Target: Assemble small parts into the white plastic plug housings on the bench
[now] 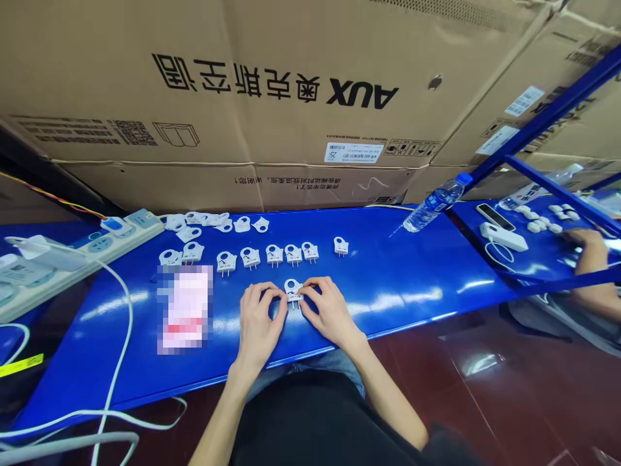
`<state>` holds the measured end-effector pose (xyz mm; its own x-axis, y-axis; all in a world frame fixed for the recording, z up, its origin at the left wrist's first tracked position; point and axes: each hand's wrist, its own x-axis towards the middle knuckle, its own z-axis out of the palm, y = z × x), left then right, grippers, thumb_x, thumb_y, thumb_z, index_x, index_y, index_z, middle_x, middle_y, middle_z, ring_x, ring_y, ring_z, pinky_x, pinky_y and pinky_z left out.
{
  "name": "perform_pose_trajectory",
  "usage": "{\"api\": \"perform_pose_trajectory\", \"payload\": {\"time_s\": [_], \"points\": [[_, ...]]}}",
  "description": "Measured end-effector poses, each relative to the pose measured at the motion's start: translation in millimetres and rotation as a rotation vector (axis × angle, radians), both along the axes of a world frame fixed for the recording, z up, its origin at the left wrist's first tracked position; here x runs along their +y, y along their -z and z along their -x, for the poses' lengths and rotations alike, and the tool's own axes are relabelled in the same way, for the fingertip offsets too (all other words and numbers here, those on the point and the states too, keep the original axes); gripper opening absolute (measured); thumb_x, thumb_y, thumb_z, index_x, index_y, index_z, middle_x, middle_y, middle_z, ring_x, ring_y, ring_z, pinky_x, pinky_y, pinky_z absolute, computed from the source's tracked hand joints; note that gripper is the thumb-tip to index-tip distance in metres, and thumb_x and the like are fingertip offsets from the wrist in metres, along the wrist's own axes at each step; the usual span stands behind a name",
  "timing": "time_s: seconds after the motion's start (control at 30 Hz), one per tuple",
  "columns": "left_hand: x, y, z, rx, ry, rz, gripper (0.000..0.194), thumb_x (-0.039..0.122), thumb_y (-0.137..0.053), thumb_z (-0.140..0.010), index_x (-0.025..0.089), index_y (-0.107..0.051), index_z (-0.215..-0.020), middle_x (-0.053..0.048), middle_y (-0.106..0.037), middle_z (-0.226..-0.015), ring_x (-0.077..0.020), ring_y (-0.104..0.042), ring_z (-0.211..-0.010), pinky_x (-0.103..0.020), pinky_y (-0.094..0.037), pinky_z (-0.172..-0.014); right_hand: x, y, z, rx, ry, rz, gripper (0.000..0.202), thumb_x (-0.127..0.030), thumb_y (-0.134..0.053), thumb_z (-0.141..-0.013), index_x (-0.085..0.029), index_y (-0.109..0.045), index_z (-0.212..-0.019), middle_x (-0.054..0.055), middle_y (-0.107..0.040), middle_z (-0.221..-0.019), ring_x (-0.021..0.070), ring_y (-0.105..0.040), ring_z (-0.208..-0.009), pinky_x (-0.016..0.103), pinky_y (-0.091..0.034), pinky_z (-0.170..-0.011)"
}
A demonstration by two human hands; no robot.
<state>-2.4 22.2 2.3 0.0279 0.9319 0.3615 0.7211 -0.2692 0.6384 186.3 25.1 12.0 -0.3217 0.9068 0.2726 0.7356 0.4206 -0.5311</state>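
Note:
A white two-pin plug with a ring-shaped handle is held near the front edge of the blue table, its pins toward me. My left hand pinches its left side between thumb and fingertips. On the opposite side, the fingertips and thumb of my right hand close on the same plug. Beyond my hands stands a loose row of similar plugs, among them one plug straight ahead and a lone plug at the right end. Farther back lie white ring-shaped pieces, some overlapping in a pile.
A blurred-out pink and white patch lies left of my hands. Power strips with cables run along the left. A water bottle lies at the back right. Cardboard boxes wall off the back. Another person's hand rests beyond the blue frame.

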Motion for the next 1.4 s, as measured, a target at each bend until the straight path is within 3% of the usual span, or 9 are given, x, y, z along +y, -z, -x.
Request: {"api": "perform_pose_trajectory", "payload": {"time_s": [0.2,0.37,0.5,0.63,0.9,1.23,1.4], "points": [[0.3,3.7,2.9,-0.004,-0.139,-0.009,0.017,0.033,-0.054,-0.099,0.025,-0.067,-0.092,-0.009,-0.066,-0.106,-0.0289,-0.059,-0.107,-0.048,-0.050,-0.098,8.1,2.8,-13.3,0.110,0.156,-0.099,0.018,-0.024,-0.059,-0.100,-0.026,-0.070,-0.113,0.009,-0.066,-0.118,0.0262,-0.060,-0.112,0.043,-0.054,-0.097],[-1.2,6.0,1.8,0.053,-0.134,0.020,0.016,0.031,-0.054,-0.097,0.024,-0.068,-0.092,-0.010,-0.065,-0.110,-0.0313,-0.057,-0.110,-0.049,-0.048,-0.095,38.8,-7.0,-47.3,-0.030,0.288,-0.131,0.021,-0.029,-0.057,-0.101,-0.027,-0.072,-0.115,0.010,-0.065,-0.125,0.0294,-0.057,-0.119,0.047,-0.050,-0.101],[-1.7,6.1,1.1,0.084,-0.128,0.028,0.017,0.030,-0.053,-0.097,0.024,-0.068,-0.092,-0.011,-0.064,-0.113,-0.0326,-0.057,-0.112,-0.049,-0.048,-0.094,69.7,-13.8,-68.7,-0.135,0.312,-0.119,0.024,-0.030,-0.054,-0.102,-0.026,-0.073,-0.118,0.011,-0.064,-0.129,0.0306,-0.055,-0.121,0.047,-0.048,-0.101],[-1.7,7.0,1.7,0.100,-0.128,0.028,0.017,0.030,-0.053,-0.097,0.024,-0.067,-0.091,-0.011,-0.064,-0.114,-0.0323,-0.057,-0.113,-0.048,-0.048,-0.094,87.0,-6.6,-71.4,-0.168,0.285,-0.092,0.023,-0.030,-0.056,-0.102,-0.024,-0.074,-0.116,0.011,-0.065,-0.127,0.0312,-0.056,-0.116,0.046,-0.049,-0.095],[1.9,12.3,5.6,0.125,-0.108,0.022,0.018,0.032,-0.054,-0.096,0.023,-0.069,-0.091,-0.010,-0.065,-0.112,-0.0318,-0.057,-0.110,-0.046,-0.047,-0.090,87.1,9.9,-69.7,-0.192,0.248,-0.054,0.024,-0.028,-0.055,-0.103,-0.021,-0.072,-0.118,0.012,-0.066,-0.125,0.0301,-0.056,-0.115,0.043,-0.050,-0.096],[0.4,9.4,4.0,0.120,-0.113,0.029,0.017,0.031,-0.054,-0.097,0.023,-0.068,-0.093,-0.010,-0.065,-0.113,-0.0316,-0.057,-0.111,-0.046,-0.047,-0.092,82.1,5.6,-67.3,-0.175,0.247,-0.083,0.033,-0.016,-0.053,-0.096,-0.020,-0.066,-0.127,0.014,-0.063,-0.131,0.0302,-0.057,-0.116,0.043,-0.049,-0.094],[-1.0,7.1,2.9,0.112,-0.117,0.038,0.016,0.030,-0.053,-0.097,0.023,-0.068,-0.095,-0.010,-0.065,-0.114,-0.0316,-0.056,-0.113,-0.046,-0.047,-0.093,76.2,2.5,-48.6,-0.205,0.189,-0.091,0.031,-0.025,-0.054,-0.102,-0.022,-0.067,-0.130,0.013,-0.064,-0.134,0.0302,-0.056,-0.118,0.042,-0.047,-0.092]]}}
